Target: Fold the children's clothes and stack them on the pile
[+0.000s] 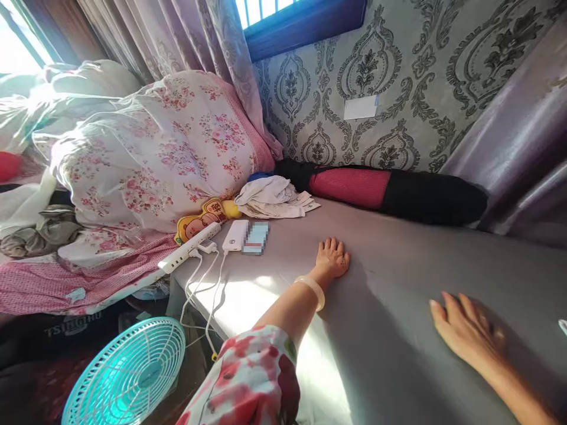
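Note:
My left hand (332, 258) rests palm down on a grey bed sheet (390, 271), its fingers a little apart and nothing in it. A pale bangle (311, 292) circles that wrist, above a red-and-white patterned sleeve. Farther right, my right hand (469, 327) is over the same sheet with fingers spread, also holding nothing; whether its palm presses on the cloth I cannot tell. Left of my left hand lie a blurred-out light-blue rectangular item (256, 238) and a white power bank (235, 235) with a cable plugged in.
A white power strip (188, 248) with chargers lies at the bed's left edge, its cables hanging near a turquoise fan (128, 372). Behind are crumpled pale clothes (274, 198), a yellow cartoon cushion (197, 224), floral bedding (163, 147) and a long black-and-red bolster (425, 195) along the wall.

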`<state>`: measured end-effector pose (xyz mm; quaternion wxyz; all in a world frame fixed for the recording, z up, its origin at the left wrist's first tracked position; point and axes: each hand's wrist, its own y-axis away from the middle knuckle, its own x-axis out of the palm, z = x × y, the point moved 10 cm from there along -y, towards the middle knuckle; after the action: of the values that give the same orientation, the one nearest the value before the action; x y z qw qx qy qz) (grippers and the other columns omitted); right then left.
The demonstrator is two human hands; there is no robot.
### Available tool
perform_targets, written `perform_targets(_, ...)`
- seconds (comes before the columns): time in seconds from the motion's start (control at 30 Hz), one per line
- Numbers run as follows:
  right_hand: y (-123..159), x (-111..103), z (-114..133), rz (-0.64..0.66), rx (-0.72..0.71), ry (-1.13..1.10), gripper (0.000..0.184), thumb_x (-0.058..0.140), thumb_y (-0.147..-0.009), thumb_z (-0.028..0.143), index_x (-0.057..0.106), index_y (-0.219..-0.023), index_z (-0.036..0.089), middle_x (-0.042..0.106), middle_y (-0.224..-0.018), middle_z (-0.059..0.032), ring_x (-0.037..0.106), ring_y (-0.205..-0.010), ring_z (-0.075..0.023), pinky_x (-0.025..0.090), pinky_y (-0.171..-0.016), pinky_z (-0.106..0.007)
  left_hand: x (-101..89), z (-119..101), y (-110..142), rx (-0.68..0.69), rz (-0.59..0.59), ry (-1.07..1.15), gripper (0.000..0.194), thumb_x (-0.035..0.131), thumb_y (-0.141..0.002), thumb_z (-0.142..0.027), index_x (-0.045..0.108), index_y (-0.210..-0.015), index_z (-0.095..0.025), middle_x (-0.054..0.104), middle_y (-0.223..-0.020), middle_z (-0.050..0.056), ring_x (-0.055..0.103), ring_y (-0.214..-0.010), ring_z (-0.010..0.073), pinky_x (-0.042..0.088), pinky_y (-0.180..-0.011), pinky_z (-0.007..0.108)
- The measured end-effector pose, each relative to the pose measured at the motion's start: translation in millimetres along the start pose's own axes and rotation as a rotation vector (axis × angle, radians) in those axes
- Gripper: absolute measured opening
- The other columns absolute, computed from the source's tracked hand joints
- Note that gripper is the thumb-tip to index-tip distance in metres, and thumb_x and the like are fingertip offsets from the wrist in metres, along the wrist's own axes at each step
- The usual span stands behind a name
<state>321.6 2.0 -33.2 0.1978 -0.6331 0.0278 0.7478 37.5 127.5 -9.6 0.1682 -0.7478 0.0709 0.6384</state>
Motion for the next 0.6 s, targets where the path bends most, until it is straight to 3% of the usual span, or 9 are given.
perform_targets(0.13,5.6,21.8,97.3,0.070,-0.166,0.039,0.067,0.016,-0.092,0.047,0.053,-0.140,0.018,0.045,-0.149,-0.0205,0.042,-0.137,-0.0358,0.028,-0.109,-0.063,3.6,1.6,-3.0,0.003,0.012,0.005,0.056,0.022,-0.100,-0.043,0.045,-0.142,-0.014,0.043,-0.151,0.017,0.035,-0.140,0.0298,0.029,-0.114,0.048)
perform_targets(0.23,22.5,24.4,137.0,0.112,-0.237,0.070,0.063,0.019,-0.095,0.045,0.050,-0.143,0.017,0.040,-0.154,-0.0173,0.036,-0.142,-0.0336,0.027,-0.111,-0.063,6.0,0.8,-3.6,0.009,0.015,-0.007,0.056,0.023,-0.100,-0.043,0.044,-0.143,-0.015,0.042,-0.151,0.017,0.035,-0.141,0.0301,0.030,-0.113,0.049)
perform_targets(0.37,40.2,24.4,152.2,0.135,-0.273,0.110,0.061,0.022,-0.097,0.043,0.047,-0.145,0.017,0.036,-0.157,-0.0153,0.034,-0.144,-0.0322,0.030,-0.111,-0.061,2.0,0.8,-3.2,0.036,0.007,-0.022,0.055,0.025,-0.101,-0.044,0.045,-0.142,-0.013,0.044,-0.149,0.018,0.040,-0.137,0.0304,0.033,-0.111,0.048)
perform_targets(0.47,50.1,17.9,151.6,0.073,-0.309,0.118,0.060,0.022,-0.097,0.042,0.048,-0.145,0.017,0.039,-0.156,-0.0153,0.035,-0.143,-0.0312,0.029,-0.113,-0.058,-5.6,8.2,-9.8,0.115,0.054,0.049,0.052,0.037,-0.099,-0.048,0.051,-0.138,-0.017,0.050,-0.144,0.015,0.047,-0.130,0.0288,0.038,-0.107,0.045)
perform_targets(0.53,55.7,12.4,151.7,0.019,-0.339,0.118,0.061,0.021,-0.097,0.042,0.050,-0.144,0.016,0.041,-0.154,-0.0156,0.037,-0.142,-0.0310,0.026,-0.115,-0.056,-11.0,22.9,-18.5,0.170,0.138,0.159,0.044,0.051,-0.095,-0.045,0.058,-0.132,-0.022,0.056,-0.140,0.009,0.052,-0.124,0.0245,0.042,-0.103,0.038)
perform_targets(0.6,59.1,9.4,151.8,-0.009,-0.351,0.115,0.061,0.020,-0.097,0.042,0.051,-0.143,0.015,0.042,-0.153,-0.0157,0.037,-0.142,-0.0310,0.025,-0.116,-0.055,-25.9,54.1,-30.6,0.153,0.146,0.187,0.036,0.049,-0.097,-0.038,0.065,-0.122,-0.018,0.068,-0.122,0.006,0.061,-0.107,0.0166,0.046,-0.094,0.027)
